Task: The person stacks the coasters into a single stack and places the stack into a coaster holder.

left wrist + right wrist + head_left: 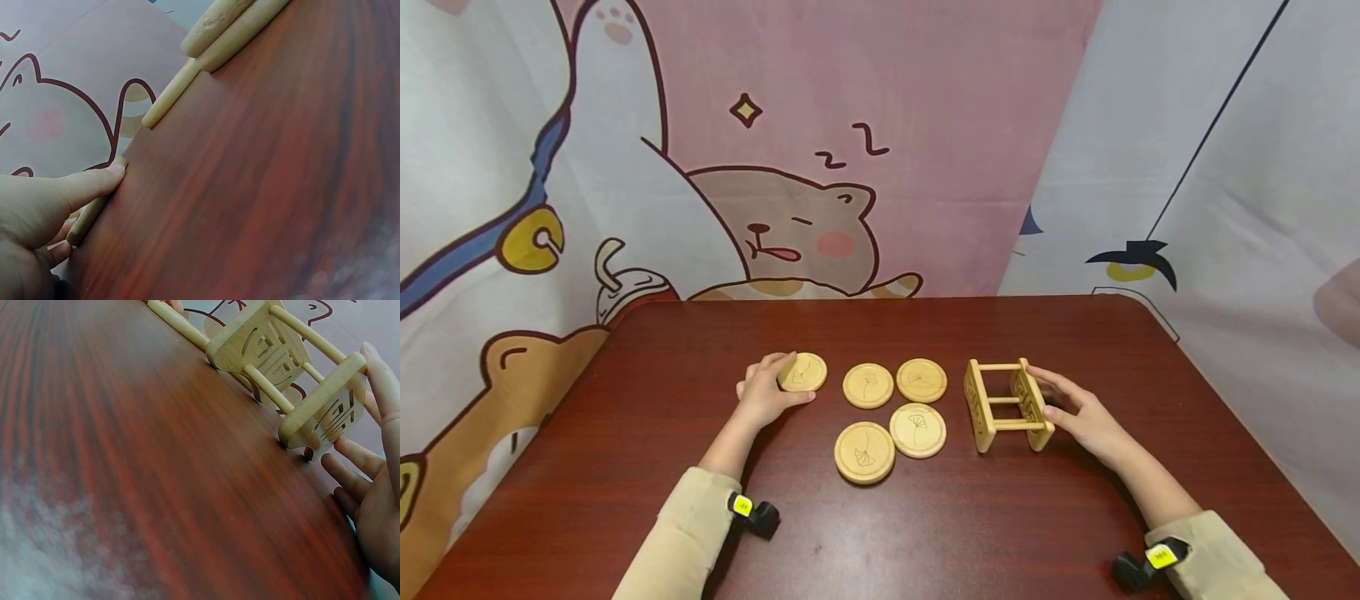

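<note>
My left hand [767, 392] spans a round wooden coaster [805, 372] at the left of the group, gripping its edge between thumb and fingers. In the left wrist view, that coaster [87, 220] lies low against the table, the thumb on its rim. A ginkgo leaf is engraved on its face. My right hand [1088, 423] touches the outer side of a small wooden coaster rack [1009, 425], fingers extended. In the right wrist view, the rack [312, 422] stands on the table with two cut-out side panels joined by rods, and the fingertips meet the nearer panel.
Several more ginkgo-engraved coasters [865, 452] lie between the coaster in my left hand and the rack. The reddish-brown table [985, 533] reaches back to a cartoon-printed cloth [970, 167]. Black wrist cameras sit at both sleeves.
</note>
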`<state>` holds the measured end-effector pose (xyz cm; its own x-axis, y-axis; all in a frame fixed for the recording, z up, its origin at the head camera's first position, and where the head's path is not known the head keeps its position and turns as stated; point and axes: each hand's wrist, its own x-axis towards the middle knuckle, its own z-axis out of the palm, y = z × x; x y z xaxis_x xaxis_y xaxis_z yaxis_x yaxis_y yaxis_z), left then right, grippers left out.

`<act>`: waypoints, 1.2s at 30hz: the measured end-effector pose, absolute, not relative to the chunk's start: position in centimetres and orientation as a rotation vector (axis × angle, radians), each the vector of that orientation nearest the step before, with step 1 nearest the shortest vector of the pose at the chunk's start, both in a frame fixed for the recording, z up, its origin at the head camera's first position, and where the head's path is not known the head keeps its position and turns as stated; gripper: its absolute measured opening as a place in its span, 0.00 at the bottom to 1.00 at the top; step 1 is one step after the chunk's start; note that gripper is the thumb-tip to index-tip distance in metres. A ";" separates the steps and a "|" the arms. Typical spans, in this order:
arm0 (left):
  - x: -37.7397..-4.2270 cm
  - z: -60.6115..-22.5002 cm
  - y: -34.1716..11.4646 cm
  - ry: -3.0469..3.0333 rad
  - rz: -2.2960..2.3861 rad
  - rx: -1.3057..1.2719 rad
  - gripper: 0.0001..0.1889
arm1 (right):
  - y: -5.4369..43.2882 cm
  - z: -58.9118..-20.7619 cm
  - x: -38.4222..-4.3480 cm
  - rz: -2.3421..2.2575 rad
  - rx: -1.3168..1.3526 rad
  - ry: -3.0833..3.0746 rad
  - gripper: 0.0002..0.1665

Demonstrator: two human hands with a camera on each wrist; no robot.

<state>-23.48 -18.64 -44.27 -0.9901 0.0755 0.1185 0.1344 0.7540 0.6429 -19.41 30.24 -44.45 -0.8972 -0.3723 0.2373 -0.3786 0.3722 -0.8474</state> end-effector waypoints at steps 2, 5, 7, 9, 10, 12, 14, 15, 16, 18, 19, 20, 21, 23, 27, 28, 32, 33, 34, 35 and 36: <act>-23.5 -44.3 -18.6 -2.858 -1.065 -0.173 0.43 | 30.3 -44.5 -19.4 1.617 0.717 -2.589 0.34; -23.4 -44.3 -18.7 -2.850 -1.073 -0.187 0.42 | 30.3 -44.5 -19.5 1.620 0.723 -2.583 0.34; -23.4 -44.4 -18.7 -2.842 -1.080 -0.195 0.42 | 30.3 -44.6 -19.5 1.620 0.727 -2.578 0.34; -23.3 -44.4 -18.7 -2.826 -1.093 -0.210 0.42 | 30.4 -44.6 -19.5 1.618 0.730 -2.577 0.34; -23.2 -44.5 -18.7 -2.817 -1.099 -0.217 0.42 | 30.4 -44.6 -19.5 1.619 0.732 -2.576 0.34; -23.2 -44.5 -18.8 -2.801 -1.109 -0.227 0.42 | 30.4 -44.7 -19.5 1.620 0.736 -2.573 0.34; -23.1 -44.6 -18.8 -2.789 -1.120 -0.239 0.42 | 30.4 -44.7 -19.6 1.623 0.740 -2.570 0.35; -23.1 -44.7 -18.9 -2.784 -1.124 -0.243 0.42 | 30.4 -44.7 -19.6 1.622 0.740 -2.570 0.35; -23.1 -44.7 -18.9 -2.779 -1.128 -0.245 0.42 | 30.4 -44.7 -19.6 1.621 0.740 -2.570 0.35; -23.0 -44.6 -18.8 -2.766 -1.141 -0.248 0.43 | 30.4 -44.7 -19.6 1.619 0.738 -2.571 0.35; -23.0 -44.5 -18.8 -2.758 -1.144 -0.251 0.42 | 30.4 -44.7 -19.6 1.616 0.735 -2.574 0.35; -22.9 -44.5 -18.7 -2.750 -1.145 -0.255 0.42 | 30.4 -44.7 -19.5 1.611 0.730 -2.578 0.35; -22.8 -44.4 -18.7 -2.742 -1.147 -0.257 0.43 | 30.4 -44.7 -19.5 1.606 0.726 -2.582 0.35; -22.6 -44.2 -18.6 -2.730 -1.143 -0.270 0.43 | 30.3 -44.7 -19.5 1.599 0.717 -2.589 0.35; -22.1 -43.9 -18.3 -2.714 -1.150 -0.296 0.43 | 30.3 -44.6 -19.4 1.590 0.705 -2.600 0.35; -22.0 -43.8 -18.2 -2.709 -1.154 -0.305 0.43 | 30.3 -44.6 -19.4 1.590 0.704 -2.600 0.35; -21.4 -43.5 -17.8 -2.684 -1.180 -0.340 0.42 | 30.3 -44.5 -19.4 1.588 0.703 -2.603 0.35; -21.3 -43.5 -17.7 -2.676 -1.186 -0.349 0.42 | 30.3 -44.5 -19.4 1.586 0.703 -2.605 0.35; -21.2 -43.5 -17.7 -2.667 -1.193 -0.358 0.42 | 30.3 -44.5 -19.4 1.588 0.703 -2.605 0.35; -21.0 -43.4 -17.6 -2.658 -1.198 -0.367 0.42 | 30.3 -44.5 -19.4 1.589 0.703 -2.605 0.35; -20.9 -43.4 -17.5 -2.651 -1.201 -0.376 0.42 | 30.3 -44.5 -19.4 1.589 0.702 -2.605 0.35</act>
